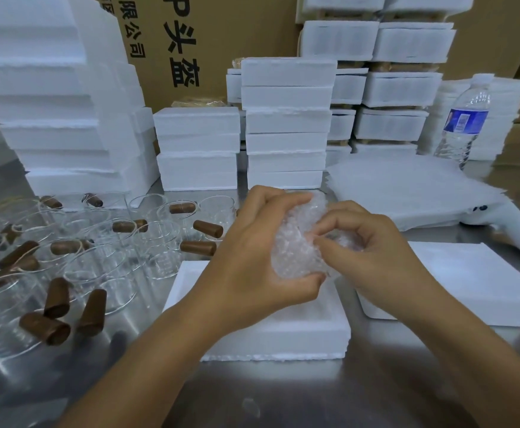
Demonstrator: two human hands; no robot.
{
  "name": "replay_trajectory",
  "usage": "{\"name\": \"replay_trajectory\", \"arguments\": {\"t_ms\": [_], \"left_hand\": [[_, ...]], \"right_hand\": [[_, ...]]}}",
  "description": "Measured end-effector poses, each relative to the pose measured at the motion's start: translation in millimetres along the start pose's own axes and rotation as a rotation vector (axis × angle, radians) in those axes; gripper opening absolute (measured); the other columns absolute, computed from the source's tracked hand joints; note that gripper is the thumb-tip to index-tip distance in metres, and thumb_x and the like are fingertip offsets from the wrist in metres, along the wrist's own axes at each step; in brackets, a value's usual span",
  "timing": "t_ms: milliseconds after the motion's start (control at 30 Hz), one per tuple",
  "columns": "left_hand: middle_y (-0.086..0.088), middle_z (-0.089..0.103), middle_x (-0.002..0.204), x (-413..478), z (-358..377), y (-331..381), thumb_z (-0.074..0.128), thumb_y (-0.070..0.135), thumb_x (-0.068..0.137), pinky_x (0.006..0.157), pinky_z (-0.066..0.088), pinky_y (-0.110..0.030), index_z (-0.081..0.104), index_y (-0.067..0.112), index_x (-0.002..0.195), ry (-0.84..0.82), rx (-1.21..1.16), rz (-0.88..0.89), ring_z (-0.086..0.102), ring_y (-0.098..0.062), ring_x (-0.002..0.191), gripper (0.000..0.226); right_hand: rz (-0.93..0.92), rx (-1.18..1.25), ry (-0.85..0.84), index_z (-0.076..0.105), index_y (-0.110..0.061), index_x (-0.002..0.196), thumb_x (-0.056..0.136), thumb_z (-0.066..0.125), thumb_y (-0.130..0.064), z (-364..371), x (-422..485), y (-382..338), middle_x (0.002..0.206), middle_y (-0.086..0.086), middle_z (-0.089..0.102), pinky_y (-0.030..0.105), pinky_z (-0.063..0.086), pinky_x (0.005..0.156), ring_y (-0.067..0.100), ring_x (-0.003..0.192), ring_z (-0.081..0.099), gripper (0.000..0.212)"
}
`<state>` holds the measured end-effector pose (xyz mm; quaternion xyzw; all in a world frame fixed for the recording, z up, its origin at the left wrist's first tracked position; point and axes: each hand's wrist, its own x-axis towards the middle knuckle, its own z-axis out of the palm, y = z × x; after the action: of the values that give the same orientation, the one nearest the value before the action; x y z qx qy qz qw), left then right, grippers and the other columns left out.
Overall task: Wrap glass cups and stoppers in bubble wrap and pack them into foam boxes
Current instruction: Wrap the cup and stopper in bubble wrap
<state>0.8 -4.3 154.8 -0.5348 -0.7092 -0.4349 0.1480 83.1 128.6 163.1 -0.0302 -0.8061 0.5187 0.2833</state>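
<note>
A bundle of bubble wrap (298, 239) hangs above an open white foam box (283, 338) at the table's middle. My left hand (252, 257) grips the bundle from the left, thumb beneath it. My right hand (366, 251) pinches the wrap's right end with curled fingers. What the wrap holds is hidden. To the left stand several clear glass cups (98, 261), with brown stoppers (58, 298) lying among them. A foam lid (480, 282) lies to the right of the box.
Stacks of white foam boxes (286, 125) line the back and left. A pile of bubble wrap sheets (406, 186) lies at right, with a water bottle (465, 122) behind it and a white handheld tool (511, 227) beside it. Cardboard cartons (221, 32) stand behind.
</note>
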Motion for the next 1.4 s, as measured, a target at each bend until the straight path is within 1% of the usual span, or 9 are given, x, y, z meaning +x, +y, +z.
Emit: {"name": "replay_trajectory", "arguments": {"t_ms": [200,333,433,567,733,800,967,1233,1400], "left_hand": [[0.005,0.042,0.112,0,-1,-1,0.067,0.045,0.064,0.085,0.04,-0.006,0.052,0.026,0.125,-0.026,0.033,0.034,0.045,0.0,0.1,0.066],[0.007,0.044,0.105,1,-5,-1,0.068,0.044,0.063,0.08,0.036,-0.003,0.056,0.032,0.111,0.014,0.01,0.013,0.047,-0.001,0.098,0.051],[0.013,0.043,0.102,2,-9,-2,0.067,0.048,0.062,0.079,0.035,-0.003,0.053,0.04,0.097,0.017,-0.016,-0.02,0.047,0.0,0.095,0.038],[0.013,0.044,0.098,4,-13,-3,0.065,0.052,0.058,0.074,0.034,-0.003,0.048,0.043,0.082,0.055,-0.099,-0.126,0.048,0.002,0.09,0.031],[0.005,0.052,0.084,8,-14,-6,0.068,0.048,0.056,0.064,0.041,-0.018,0.049,0.031,0.075,0.173,-0.449,-0.283,0.051,-0.008,0.071,0.032],[0.012,0.056,0.078,8,-15,-6,0.069,0.043,0.056,0.06,0.043,-0.017,0.05,0.027,0.078,0.169,-0.55,-0.295,0.054,-0.006,0.068,0.033],[0.015,0.061,0.098,6,-12,-3,0.077,0.037,0.055,0.068,0.051,-0.018,0.056,0.03,0.104,0.085,-0.64,-0.341,0.064,-0.004,0.087,0.054],[0.015,0.052,0.128,4,-1,7,0.07,0.033,0.065,0.081,0.05,-0.012,0.033,0.048,0.129,0.017,-0.697,-0.375,0.059,0.005,0.107,0.075],[0.023,0.034,0.143,2,1,9,0.075,0.046,0.062,0.098,0.041,-0.016,0.014,0.061,0.127,-0.012,-0.657,-0.416,0.041,0.009,0.124,0.091]], "right_hand": [[-0.057,-0.015,0.078,0.052,-0.03,0.079,0.066,0.079,-0.018,-4,-1,3,0.087,-0.015,0.06,0.013,0.048,0.071,0.001,0.086,0.059,0.032],[-0.1,-0.055,0.082,0.061,-0.033,0.081,0.074,0.076,-0.034,-3,-2,-2,0.095,-0.016,0.063,0.005,0.042,0.078,0.0,0.097,0.059,0.016],[-0.115,-0.038,0.09,0.067,-0.031,0.08,0.071,0.06,-0.05,-3,-2,-5,0.098,-0.014,0.064,0.002,0.04,0.075,-0.004,0.098,0.058,0.022],[-0.116,0.013,0.168,0.067,-0.025,0.086,0.087,0.054,-0.044,-7,2,0,0.085,-0.011,0.067,0.007,0.043,0.067,-0.002,0.081,0.061,0.024],[0.049,0.056,0.201,0.066,-0.025,0.089,0.086,0.028,-0.067,-14,10,8,0.081,-0.008,0.072,0.019,0.046,0.083,0.005,0.08,0.065,0.057],[0.119,0.167,0.138,0.065,-0.018,0.089,0.074,0.028,-0.069,-15,11,7,0.071,0.001,0.071,0.024,0.051,0.073,0.014,0.064,0.066,0.064],[0.111,0.289,0.062,0.068,-0.025,0.064,0.079,0.067,-0.038,-20,8,4,0.059,-0.002,0.059,0.02,0.045,0.05,0.011,0.051,0.055,0.02],[0.176,0.399,0.119,0.062,-0.009,0.074,0.071,0.065,-0.03,-24,11,9,0.057,-0.004,0.06,0.017,0.045,0.049,0.007,0.049,0.051,0.022],[0.247,0.472,0.251,0.059,-0.011,0.07,0.089,0.061,-0.021,-31,15,8,0.052,-0.004,0.053,0.018,0.044,0.047,0.007,0.043,0.045,0.021]]}}
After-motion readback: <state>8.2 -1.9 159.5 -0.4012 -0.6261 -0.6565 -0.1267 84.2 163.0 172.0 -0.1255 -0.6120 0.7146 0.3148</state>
